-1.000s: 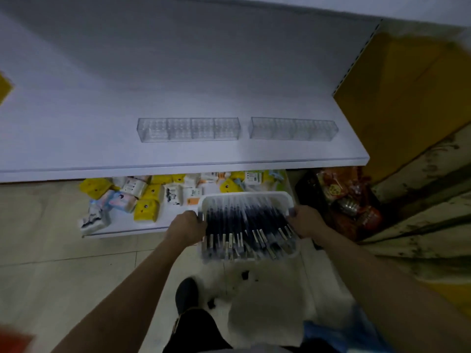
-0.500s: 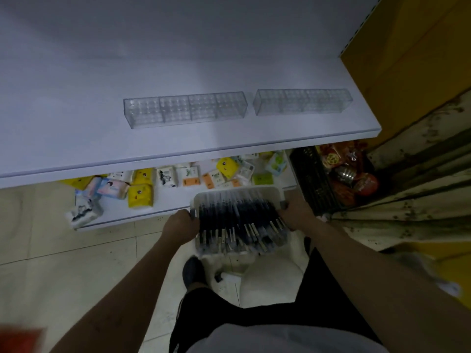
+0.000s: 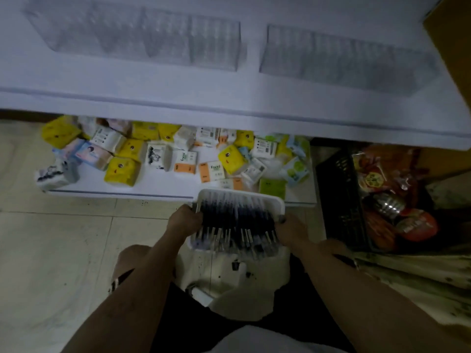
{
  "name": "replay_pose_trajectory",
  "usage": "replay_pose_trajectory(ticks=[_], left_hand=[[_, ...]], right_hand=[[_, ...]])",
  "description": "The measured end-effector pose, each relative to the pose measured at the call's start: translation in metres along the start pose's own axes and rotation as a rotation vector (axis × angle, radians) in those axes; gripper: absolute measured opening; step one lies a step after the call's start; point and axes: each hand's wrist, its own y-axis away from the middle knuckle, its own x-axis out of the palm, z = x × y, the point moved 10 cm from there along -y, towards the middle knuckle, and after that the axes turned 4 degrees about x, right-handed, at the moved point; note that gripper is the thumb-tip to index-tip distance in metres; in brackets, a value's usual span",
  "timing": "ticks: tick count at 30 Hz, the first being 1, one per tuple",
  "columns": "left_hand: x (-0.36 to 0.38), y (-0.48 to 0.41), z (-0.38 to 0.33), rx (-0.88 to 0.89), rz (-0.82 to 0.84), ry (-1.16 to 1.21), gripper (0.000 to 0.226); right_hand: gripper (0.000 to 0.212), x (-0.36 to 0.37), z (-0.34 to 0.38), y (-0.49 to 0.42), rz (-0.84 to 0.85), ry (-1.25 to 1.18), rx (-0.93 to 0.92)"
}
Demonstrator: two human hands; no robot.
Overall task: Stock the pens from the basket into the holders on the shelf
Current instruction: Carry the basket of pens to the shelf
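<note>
Head view. Basket [image 3: 239,197]: white plastic with slotted walls, held between both hands in front of the body, above the floor [image 3: 63,250] and just short of the front edge of the lower shelf [image 3: 158,186]. Left hand [image 3: 184,221]: fingers curled round the basket's left rim, gripping it. Right hand [image 3: 291,230]: curled round the right rim, gripping it likewise. Pens [image 3: 237,220]: many, with dark barrels and pale ends, lying side by side in the basket and filling it from one hand to the other, pale ends toward the person. Shelf [image 3: 229,98]: white and broad, above and beyond the basket; its front lip lies between the basket and the holders. Left holder [image 3: 142,39]: clear plastic, divided into compartments, on the shelf at upper left; blurred. Right holder [image 3: 339,59]: same kind, just beside the first, with a narrow gap between them. The lower shelf is white and strewn with packs [image 3: 122,170] in yellow, white, orange and green, loosely piled. Crate [image 3: 341,205]: black, latticed, on the floor right of the lower shelf and near the right hand, holding red and orange packets [image 3: 397,200]. The floor has pale tiles, with dark specks below the basket.
</note>
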Motion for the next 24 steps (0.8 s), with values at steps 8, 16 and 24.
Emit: replay_pose_trajectory(ticks=[8, 16, 24], left_hand=[[0.110, -0.082, 0.051, -0.061, -0.055, 0.052, 0.026], [0.160, -0.106, 0.081, 0.015, -0.174, 0.040, 0.023], [0.161, -0.064, 0.084, 0.057, -0.295, 0.037, 0.034]], right_hand=[[0.024, 0.069, -0.048, -0.133, -0.004, 0.026, -0.111], [0.025, 0.118, -0.072, -0.185, -0.073, 0.073, -0.195], [0.026, 0.106, -0.103, -0.152, -0.168, -0.146, -0.171]])
